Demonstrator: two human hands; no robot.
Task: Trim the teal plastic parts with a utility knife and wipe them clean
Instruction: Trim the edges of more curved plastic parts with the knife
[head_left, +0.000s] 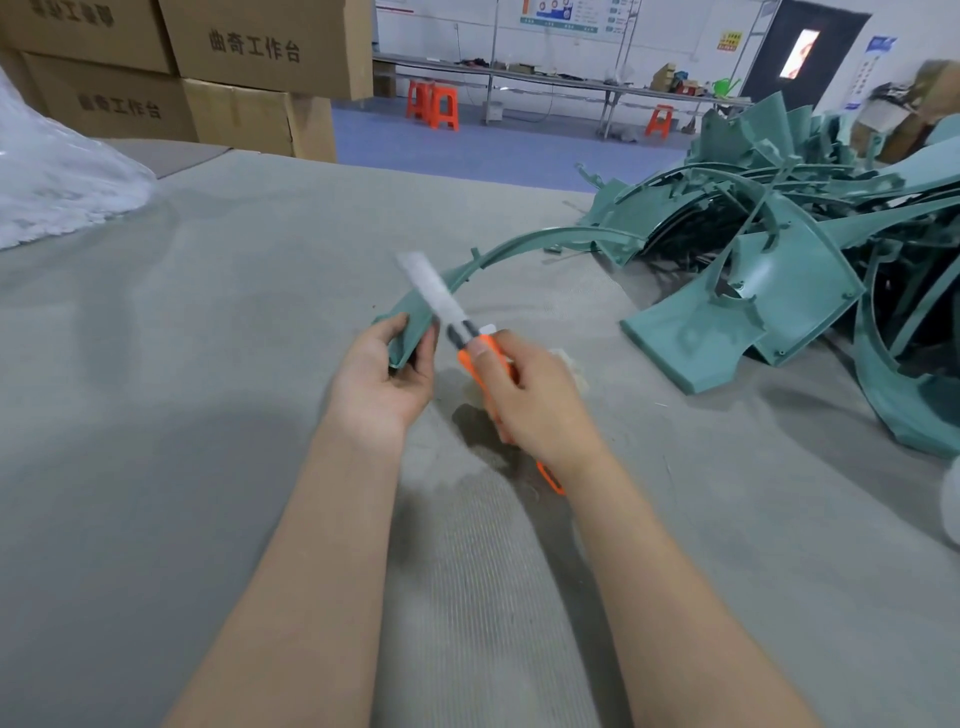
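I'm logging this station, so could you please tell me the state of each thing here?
Left hand: gripping the near end of the curved strip.
Right hand: gripping the knife by its orange handle.
Knife: blade extended, blurred.
Pile of parts: heaped on the table.
Boxes: closed, stacked.

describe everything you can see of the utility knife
The utility knife has an orange handle, a black section and a long pale blade pushed out, blurred. The right hand grips the handle, thumb on top; its tail shows below the wrist. The blade points up and left across the curved teal part held by the left hand; contact is unclear.
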